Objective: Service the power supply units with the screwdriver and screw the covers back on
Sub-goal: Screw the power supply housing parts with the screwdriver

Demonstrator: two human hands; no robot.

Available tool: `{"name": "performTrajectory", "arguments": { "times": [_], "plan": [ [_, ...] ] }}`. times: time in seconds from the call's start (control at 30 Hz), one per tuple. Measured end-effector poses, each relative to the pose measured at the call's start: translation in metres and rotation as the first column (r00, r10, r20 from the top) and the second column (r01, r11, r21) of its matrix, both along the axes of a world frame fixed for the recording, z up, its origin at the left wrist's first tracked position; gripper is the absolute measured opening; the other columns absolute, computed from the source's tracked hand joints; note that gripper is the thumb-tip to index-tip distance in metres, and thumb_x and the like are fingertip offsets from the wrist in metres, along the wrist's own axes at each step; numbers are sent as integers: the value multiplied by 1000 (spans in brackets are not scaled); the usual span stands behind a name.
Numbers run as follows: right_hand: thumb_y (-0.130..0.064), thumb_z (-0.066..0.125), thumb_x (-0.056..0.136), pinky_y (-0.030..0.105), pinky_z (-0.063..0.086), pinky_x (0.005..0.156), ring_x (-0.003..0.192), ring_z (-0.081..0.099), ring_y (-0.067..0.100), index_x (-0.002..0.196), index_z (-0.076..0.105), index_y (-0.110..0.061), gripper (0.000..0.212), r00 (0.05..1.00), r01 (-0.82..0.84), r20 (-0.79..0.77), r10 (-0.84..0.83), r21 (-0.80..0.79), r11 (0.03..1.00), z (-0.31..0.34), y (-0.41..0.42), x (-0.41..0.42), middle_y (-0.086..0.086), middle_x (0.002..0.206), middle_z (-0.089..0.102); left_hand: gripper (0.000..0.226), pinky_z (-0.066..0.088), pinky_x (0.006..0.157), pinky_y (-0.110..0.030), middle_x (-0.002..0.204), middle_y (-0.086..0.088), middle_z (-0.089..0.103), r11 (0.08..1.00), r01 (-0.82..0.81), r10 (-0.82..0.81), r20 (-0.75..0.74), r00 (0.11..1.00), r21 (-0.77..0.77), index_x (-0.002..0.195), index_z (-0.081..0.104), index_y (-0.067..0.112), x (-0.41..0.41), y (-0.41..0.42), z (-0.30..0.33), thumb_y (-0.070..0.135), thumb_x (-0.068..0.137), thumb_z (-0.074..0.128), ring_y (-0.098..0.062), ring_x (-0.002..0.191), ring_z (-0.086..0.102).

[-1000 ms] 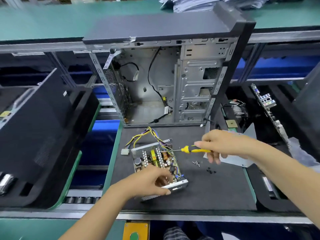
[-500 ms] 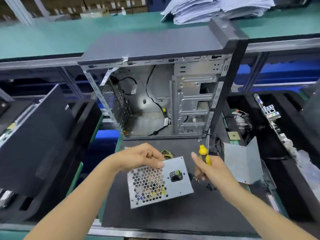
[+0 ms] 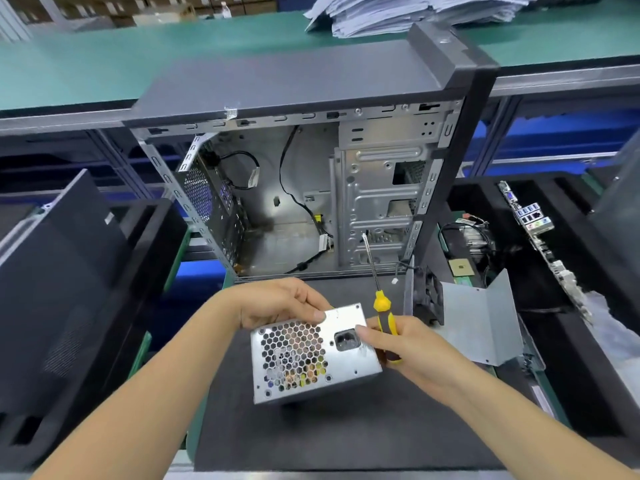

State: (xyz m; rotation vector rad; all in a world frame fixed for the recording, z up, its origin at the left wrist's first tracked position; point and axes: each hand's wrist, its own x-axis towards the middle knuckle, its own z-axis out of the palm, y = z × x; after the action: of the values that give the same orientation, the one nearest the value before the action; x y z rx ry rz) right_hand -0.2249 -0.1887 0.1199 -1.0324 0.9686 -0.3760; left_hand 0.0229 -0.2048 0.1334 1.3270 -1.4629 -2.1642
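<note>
A silver power supply unit (image 3: 311,358) is held above the dark mat, its honeycomb vent face and black socket turned toward me. My left hand (image 3: 277,303) grips its upper left edge, thumb on the face. My right hand (image 3: 408,348) holds the unit's right edge with the thumb near the socket, and it also grips a yellow and black screwdriver (image 3: 381,306) whose shaft points up and away. A bent grey metal cover (image 3: 481,327) lies on the right of the mat.
An open computer case (image 3: 311,168) stands behind the dark mat (image 3: 346,438). Black foam trays (image 3: 86,306) flank both sides; the right one holds a cooler and a motherboard (image 3: 533,220). A stack of papers (image 3: 398,12) lies on the green bench.
The power supply went from lying open on the mat to lifted, vent face toward me. My right hand came in to its right edge, screwdriver swung upright. The view tilted upward.
</note>
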Motion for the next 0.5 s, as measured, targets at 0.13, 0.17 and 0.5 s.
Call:
{"name": "performTrajectory", "arguments": {
  "times": [0.13,0.17,0.5],
  "plan": [
    [-26,70,81,18,33,55,56,40,9,72,74,-18,13,991,103,82,-108,64,993,-7,8,1,-5,63,52,29,47,97,-33,107,-3,68,984,174,-165,176,971,-38,115,68,1,-14,-12,5,23,99,57,-13,97,61],
    [-28,72,77,16,31,51,54,37,7,66,73,-21,14,987,134,76,-139,67,989,-9,9,1,-8,60,45,26,46,86,-28,92,7,67,978,202,-187,234,954,-44,104,73,11,-19,-13,7,33,96,61,-8,85,58],
    [-34,84,57,17,28,43,53,37,6,90,78,-13,40,970,232,23,-242,202,951,-17,10,0,-6,62,44,37,27,61,-24,65,4,43,992,61,-23,305,952,-114,78,72,14,-24,-7,1,51,76,73,-10,63,33]
  ]
}}
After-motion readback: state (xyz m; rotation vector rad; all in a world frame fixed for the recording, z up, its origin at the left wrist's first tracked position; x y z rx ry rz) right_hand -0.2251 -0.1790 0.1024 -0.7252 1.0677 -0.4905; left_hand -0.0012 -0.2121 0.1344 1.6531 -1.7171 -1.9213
